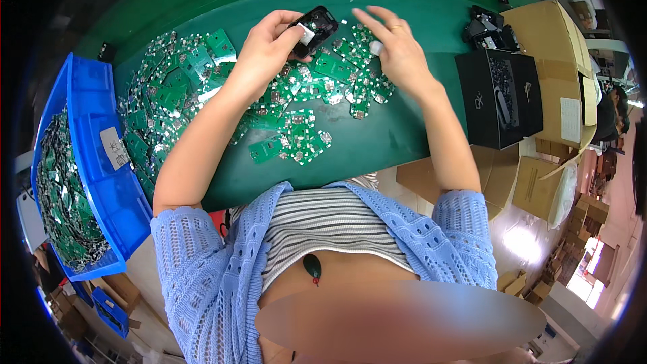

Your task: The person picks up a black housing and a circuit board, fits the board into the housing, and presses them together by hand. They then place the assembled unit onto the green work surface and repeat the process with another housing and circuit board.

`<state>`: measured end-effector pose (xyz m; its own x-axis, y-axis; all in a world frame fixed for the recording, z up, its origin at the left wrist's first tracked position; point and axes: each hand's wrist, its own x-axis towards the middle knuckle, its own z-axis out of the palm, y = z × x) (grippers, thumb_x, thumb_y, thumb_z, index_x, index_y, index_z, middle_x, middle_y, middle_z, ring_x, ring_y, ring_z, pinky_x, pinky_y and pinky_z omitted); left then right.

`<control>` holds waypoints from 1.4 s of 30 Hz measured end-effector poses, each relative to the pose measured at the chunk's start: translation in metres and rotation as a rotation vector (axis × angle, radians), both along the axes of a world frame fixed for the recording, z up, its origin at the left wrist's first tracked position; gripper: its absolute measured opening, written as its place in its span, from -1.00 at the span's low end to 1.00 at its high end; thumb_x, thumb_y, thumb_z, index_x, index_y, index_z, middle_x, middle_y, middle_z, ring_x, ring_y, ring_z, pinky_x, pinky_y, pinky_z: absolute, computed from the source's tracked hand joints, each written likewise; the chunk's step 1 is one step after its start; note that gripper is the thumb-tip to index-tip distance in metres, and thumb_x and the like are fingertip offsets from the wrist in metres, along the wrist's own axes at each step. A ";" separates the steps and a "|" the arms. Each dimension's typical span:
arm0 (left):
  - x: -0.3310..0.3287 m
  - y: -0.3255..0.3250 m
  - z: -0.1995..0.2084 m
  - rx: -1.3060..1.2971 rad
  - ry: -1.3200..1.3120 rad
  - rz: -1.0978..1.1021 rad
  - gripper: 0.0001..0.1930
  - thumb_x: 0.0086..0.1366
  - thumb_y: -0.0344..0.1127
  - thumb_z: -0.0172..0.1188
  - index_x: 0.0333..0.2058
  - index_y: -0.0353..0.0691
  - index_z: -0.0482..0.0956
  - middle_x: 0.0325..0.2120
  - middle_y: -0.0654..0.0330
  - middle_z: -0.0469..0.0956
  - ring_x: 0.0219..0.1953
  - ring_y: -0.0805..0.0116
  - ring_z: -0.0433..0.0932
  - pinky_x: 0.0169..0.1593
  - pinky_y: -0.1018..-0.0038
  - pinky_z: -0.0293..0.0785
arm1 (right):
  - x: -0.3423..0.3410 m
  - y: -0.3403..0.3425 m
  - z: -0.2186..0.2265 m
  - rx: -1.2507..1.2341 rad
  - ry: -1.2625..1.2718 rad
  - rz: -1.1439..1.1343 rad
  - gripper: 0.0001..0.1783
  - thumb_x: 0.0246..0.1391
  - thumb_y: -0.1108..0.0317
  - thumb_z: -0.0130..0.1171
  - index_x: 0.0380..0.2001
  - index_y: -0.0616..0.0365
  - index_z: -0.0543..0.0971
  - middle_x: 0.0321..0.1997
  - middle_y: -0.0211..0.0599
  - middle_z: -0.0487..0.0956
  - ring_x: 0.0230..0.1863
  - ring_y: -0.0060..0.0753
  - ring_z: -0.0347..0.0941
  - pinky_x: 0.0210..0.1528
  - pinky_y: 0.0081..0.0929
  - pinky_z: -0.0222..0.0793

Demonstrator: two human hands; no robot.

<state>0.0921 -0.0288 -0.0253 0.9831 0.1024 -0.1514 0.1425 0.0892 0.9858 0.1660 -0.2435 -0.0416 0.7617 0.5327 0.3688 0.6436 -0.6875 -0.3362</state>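
Blue knitted sleeves (202,263) are seen lowest. Above the green worktop (377,141), a black casing (315,27) is pinched by the left hand (266,50) — the right hand (397,50), fingers spread, rests on scattered green circuit boards (290,141).

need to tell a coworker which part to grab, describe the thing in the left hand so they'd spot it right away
Start at the green table and its spread of small green circuit boards. Above the far edge of that pile, the left hand holds a small black plastic casing. It is the only black, rounded shell there, open side up with a pale part inside.
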 end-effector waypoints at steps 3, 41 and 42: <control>-0.010 -0.003 -0.001 -0.039 0.068 -0.034 -0.73 0.26 -0.37 -0.07 -0.09 -0.38 0.33 -0.39 0.11 0.51 -0.43 0.44 0.52 -0.29 0.57 0.46 | 0.022 -0.002 0.002 -0.277 0.045 0.328 -0.51 -0.16 0.55 0.08 -0.05 0.04 0.44 -0.09 -0.25 0.39 -0.06 -0.21 0.31 -0.03 -0.36 0.33; -0.057 -0.028 0.006 -0.176 -0.073 -0.018 -0.79 0.26 -0.43 -0.09 -0.16 -0.39 0.27 -0.34 0.04 0.49 -0.34 0.27 0.57 -0.23 0.45 0.55 | -0.080 0.008 0.033 1.128 1.002 0.251 -0.83 0.02 0.48 0.12 -0.30 0.29 0.41 -0.47 -0.34 0.46 -0.49 -0.62 0.39 -0.45 -0.68 0.35; -0.056 -0.028 0.007 -0.167 -0.074 -0.014 -0.79 0.26 -0.43 -0.09 -0.15 -0.39 0.27 -0.34 0.04 0.49 -0.34 0.26 0.57 -0.23 0.44 0.55 | -0.079 0.008 0.032 1.130 1.000 0.248 -0.83 0.02 0.48 0.12 -0.30 0.29 0.41 -0.47 -0.34 0.46 -0.49 -0.62 0.39 -0.45 -0.68 0.35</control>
<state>0.0361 -0.0567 -0.0186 0.9934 0.0683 -0.0919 0.0720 0.2512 0.9652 0.0868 -0.2359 -0.0093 0.8741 0.4818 0.0617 -0.1016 0.3056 -0.9467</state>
